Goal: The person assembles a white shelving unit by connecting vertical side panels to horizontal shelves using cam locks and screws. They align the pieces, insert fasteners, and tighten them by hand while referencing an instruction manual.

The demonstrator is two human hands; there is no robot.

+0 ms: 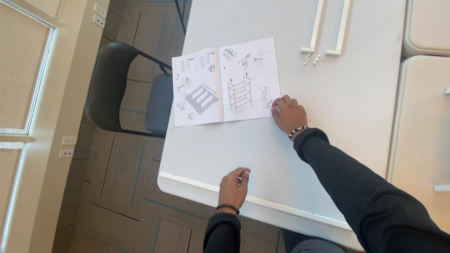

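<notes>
The right hand [288, 114] is pinching the open instruction booklet's [225, 86] right edge, fingers curled; the left hand [234, 187], loosely curled and empty, is resting near the surface's [262, 154] near edge.

The right hand [289, 114] is stretched far forward, palm down, its fingers [277, 107] curled under and bunched at the knuckles, thumb tucked beside them. A beaded bracelet circles the wrist just behind those fingers, then a black sleeve. The left hand [234, 186] sits near the body, loosely curled, fingertips [244, 174] pinched toward the thumb, with 1 dark bracelet behind.
</notes>
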